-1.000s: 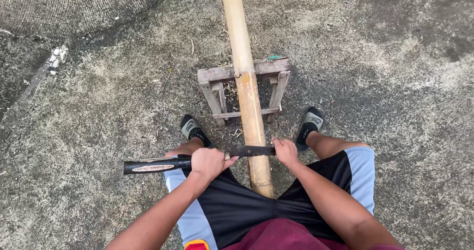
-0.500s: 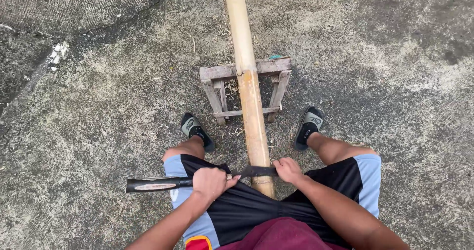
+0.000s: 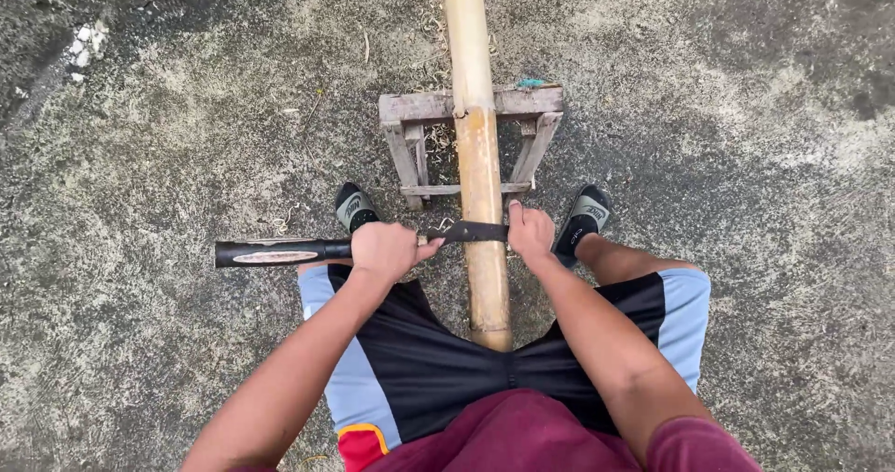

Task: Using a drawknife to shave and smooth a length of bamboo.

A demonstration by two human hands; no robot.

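Head view: at frame centre a long bamboo pole point(image 3: 477, 155) rests on a small wooden stool point(image 3: 415, 109), its near end between the knees. The left hand point(image 3: 384, 248) is clamped on the knife's handle, the right hand point(image 3: 530, 232) presses its tip, so the long knife point(image 3: 308, 250) lies flat across the pole, steadied from both sides.

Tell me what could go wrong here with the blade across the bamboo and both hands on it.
1. The right hand presses on the blade near its tip, bare; a slip could cut the fingers.
2. The bamboo pole rests on a small wooden stand and runs between the thighs; it may roll or shift under pressure.
3. The left hand grips the long black handle; a sudden release could bring the blade toward the legs and open sandals.
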